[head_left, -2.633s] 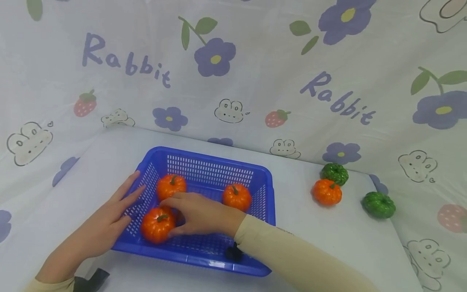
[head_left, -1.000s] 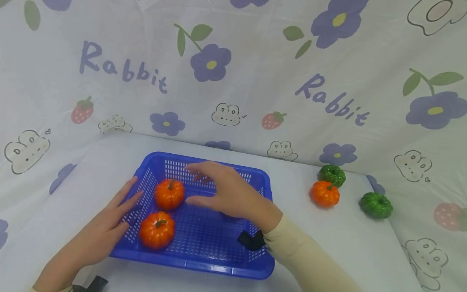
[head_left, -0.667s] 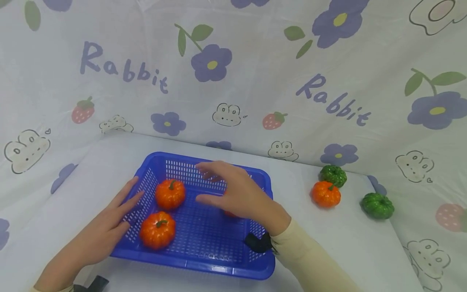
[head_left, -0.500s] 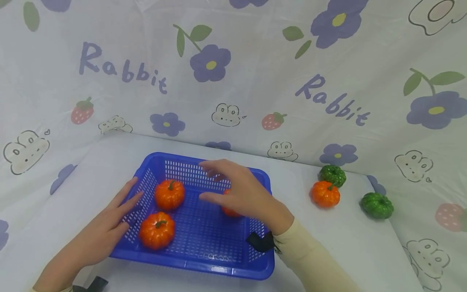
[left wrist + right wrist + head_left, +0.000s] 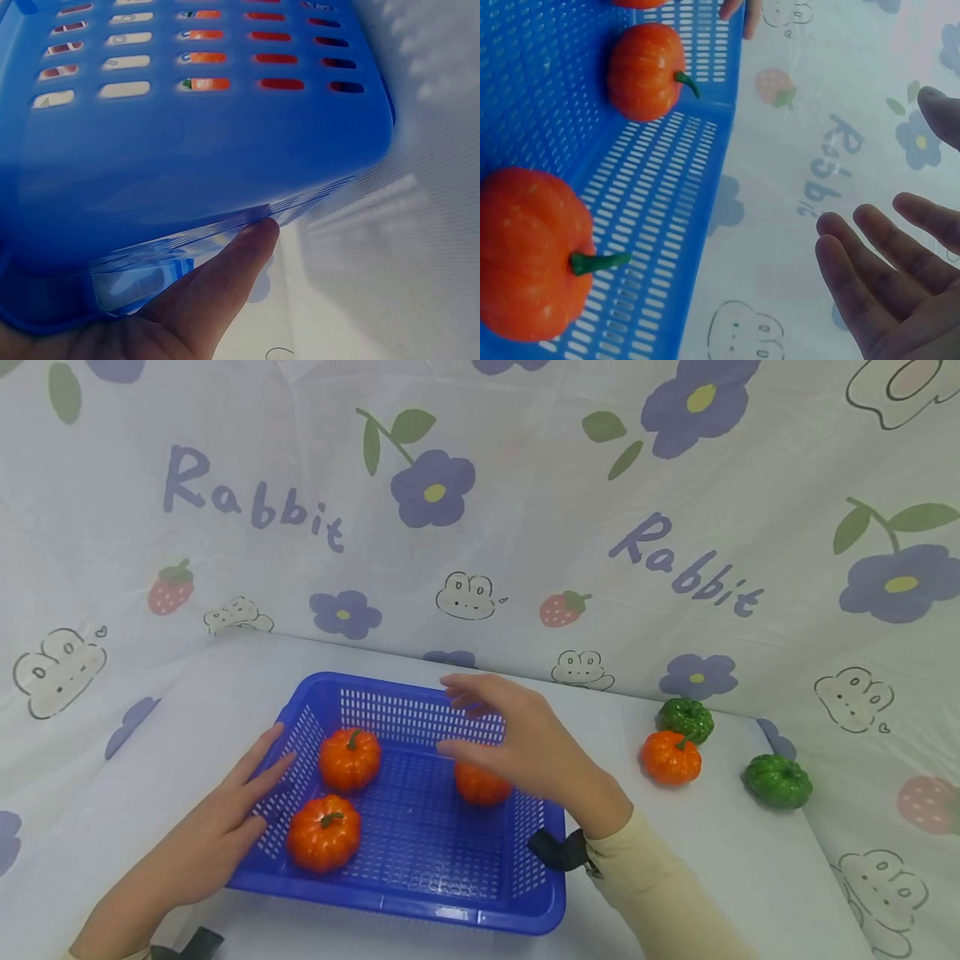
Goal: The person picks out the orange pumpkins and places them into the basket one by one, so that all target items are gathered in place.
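Left hand: the left hand (image 5: pixel 217 827) lies flat, fingers straight, against the left wall of the blue basket (image 5: pixel 420 906) near the table's front edge; the wrist view shows a thumb (image 5: pixel 240 255) pressed under the rim.
Basket: perforated plastic, likely stiff and light; its rim looks the firmest place to take hold.
Near pumpkin: a small orange pumpkin (image 5: pixel 324 832) sits in the basket's front-left corner, touched by nothing.
Middle pumpkins: a second pumpkin (image 5: pixel 349 759) sits by the back-left corner, a third pumpkin (image 5: pixel 480 785) by the right wall, partly behind the hand.
Right hand: the right hand (image 5: pixel 525 747) hovers over the basket's right side, fingers spread and loose, holding nothing.
Handling: the pumpkins look glossy, rigid and probably hollow and light, so slippery; a spread grasp round the ribbed body seems safer than the thin stem.
Far right: an orange pumpkin (image 5: pixel 671 757) touching a green pumpkin (image 5: pixel 686 717), and another green one (image 5: pixel 777 781), sit near the table's back-right corner.
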### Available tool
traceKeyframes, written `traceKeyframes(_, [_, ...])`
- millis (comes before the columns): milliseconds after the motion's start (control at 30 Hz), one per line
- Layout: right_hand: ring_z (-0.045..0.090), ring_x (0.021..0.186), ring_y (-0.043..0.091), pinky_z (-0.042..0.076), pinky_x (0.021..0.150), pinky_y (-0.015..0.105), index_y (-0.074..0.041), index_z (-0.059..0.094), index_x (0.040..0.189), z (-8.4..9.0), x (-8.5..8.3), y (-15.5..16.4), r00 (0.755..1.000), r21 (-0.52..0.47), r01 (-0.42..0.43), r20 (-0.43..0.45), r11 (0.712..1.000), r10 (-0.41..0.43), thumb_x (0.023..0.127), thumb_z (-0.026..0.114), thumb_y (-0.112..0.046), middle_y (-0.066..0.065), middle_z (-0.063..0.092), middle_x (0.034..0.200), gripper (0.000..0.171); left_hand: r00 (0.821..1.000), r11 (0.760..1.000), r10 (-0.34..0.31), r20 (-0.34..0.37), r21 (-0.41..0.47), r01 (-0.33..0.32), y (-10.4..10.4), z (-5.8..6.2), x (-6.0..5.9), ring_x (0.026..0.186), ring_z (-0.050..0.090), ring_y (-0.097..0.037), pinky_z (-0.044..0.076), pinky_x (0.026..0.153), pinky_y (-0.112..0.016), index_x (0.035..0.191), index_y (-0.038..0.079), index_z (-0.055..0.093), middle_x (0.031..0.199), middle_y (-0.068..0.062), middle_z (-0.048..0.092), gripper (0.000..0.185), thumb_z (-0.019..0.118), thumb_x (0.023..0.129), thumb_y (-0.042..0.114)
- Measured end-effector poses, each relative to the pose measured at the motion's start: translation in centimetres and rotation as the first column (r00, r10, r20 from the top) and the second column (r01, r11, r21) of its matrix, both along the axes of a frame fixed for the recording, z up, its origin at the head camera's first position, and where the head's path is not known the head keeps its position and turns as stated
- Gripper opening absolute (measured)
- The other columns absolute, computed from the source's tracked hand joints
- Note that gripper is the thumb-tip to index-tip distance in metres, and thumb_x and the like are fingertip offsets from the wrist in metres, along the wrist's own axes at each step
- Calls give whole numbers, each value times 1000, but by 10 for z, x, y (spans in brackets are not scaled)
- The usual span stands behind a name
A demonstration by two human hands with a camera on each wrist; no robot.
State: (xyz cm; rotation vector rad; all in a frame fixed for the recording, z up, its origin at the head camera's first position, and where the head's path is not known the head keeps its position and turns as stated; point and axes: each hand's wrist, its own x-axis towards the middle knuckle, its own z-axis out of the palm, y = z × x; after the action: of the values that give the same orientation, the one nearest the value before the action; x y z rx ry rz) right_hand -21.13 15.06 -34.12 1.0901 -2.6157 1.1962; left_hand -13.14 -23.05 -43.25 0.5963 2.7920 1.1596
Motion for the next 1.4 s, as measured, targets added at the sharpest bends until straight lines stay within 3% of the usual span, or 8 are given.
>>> traceKeyframes(167, [68, 124, 15, 57, 106, 48, -18, 60, 155, 2, 1, 6, 1000, 6, 26, 3, 1000, -26, 94, 87, -31, -6, 67, 143, 68, 1000, 1000, -2, 4, 5, 2, 0, 1, 1, 163, 14, -45, 26, 117, -68, 168, 3, 38, 183, -3, 1, 67, 54, 102, -2])
traceKeyframes(400, [70, 124, 24, 58, 104, 47, -18, 59, 155, 2, 2, 18, 997, 12, 79, 2, 997, -79, 93, 88, -31, -2, 68, 143, 69, 1000, 1000, -6, 1, 7, 6, 1, 1, 2, 163, 14, -45, 26, 117, -68, 167, 2, 38, 183, -3, 1, 67, 54, 103, -2])
traceKeyframes(633, [72, 121, 30, 58, 104, 53, -15, 61, 154, 1, 2, 29, 997, -40, 76, -14, 996, -76, 92, 90, -25, 3, 69, 141, 70, 1000, 1000, -1, 0, 5, 1, 1, 2, 1, 163, 14, -45, 26, 116, -69, 167, 2, 38, 183, -3, 1, 67, 54, 103, -2])
traceKeyframes(800, [71, 122, 28, 58, 105, 51, -18, 60, 154, -1, 2, 38, 996, -55, 86, -8, 995, -86, 93, 89, -26, 2, 69, 141, 69, 1000, 1000, -1, 15, 11, 1, 1, 1, 1, 163, 13, -46, 28, 115, -74, 168, 2, 37, 183, -5, 0, 67, 54, 103, -2])
traceKeyframes(1067, [68, 126, 19, 58, 104, 46, -17, 61, 154, -1, 1, 50, 992, -47, 113, -54, 992, -115, 93, 88, -26, 1, 69, 140, 67, 1000, 1000, 1, -4, -8, -1, 0, 0, 0, 163, 14, -44, 27, 116, -68, 168, 4, 37, 183, -3, 0, 68, 55, 103, -1])
traceKeyframes(1400, [68, 126, 22, 58, 105, 48, -13, 61, 154, 0, 4, 63, 986, -31, 151, -72, 988, -153, 93, 88, -23, 4, 70, 139, 67, 1000, 1000, 2, 9, 9, -3, 1, 1, 1, 163, 14, -46, 28, 115, -75, 168, 2, 37, 183, -4, 0, 69, 55, 102, -2])
